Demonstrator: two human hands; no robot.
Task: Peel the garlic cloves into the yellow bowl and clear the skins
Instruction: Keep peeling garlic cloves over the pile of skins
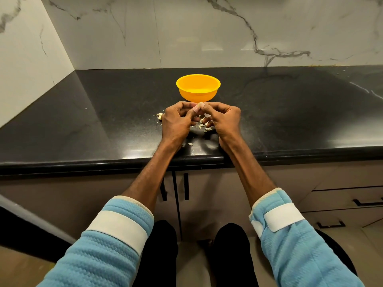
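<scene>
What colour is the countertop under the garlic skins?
Black with faint speckles; the countertop shows best in the head view.

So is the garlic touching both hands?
Touching. The head view shows the garlic clove pinched between the fingertips of the left hand and the right hand.
</scene>
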